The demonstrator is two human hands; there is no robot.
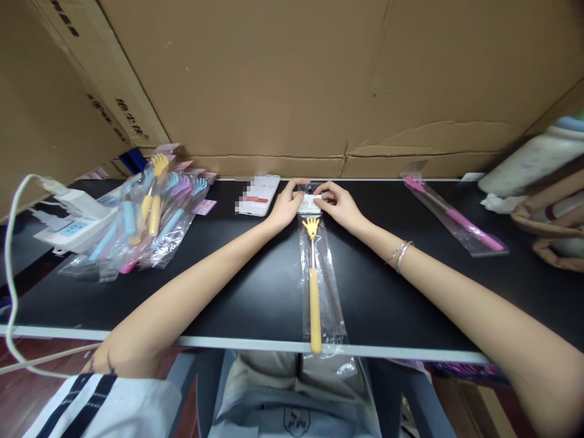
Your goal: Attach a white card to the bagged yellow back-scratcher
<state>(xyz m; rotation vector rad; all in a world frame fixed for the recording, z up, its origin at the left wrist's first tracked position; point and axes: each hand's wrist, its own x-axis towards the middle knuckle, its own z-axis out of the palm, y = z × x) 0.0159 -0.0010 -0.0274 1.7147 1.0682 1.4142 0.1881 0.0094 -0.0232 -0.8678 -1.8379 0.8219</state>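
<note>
A yellow back scratcher [314, 292] with a hand-shaped head lies in a clear plastic bag [328, 286] down the middle of the black table [255, 286]. Its handle end overhangs the front edge. My left hand [287, 204] and my right hand [337, 204] both pinch the white header card [309, 202] at the bag's far end, one on each side. A thin bracelet sits on my right wrist.
A pile of bagged scratchers [146, 213] in several colours lies at the left, beside a white power strip [75, 222] with a cable. A white phone [259, 194] rests near the cardboard wall. One bagged pink scratcher [454, 216] lies at the right, near fabric bags [547, 219].
</note>
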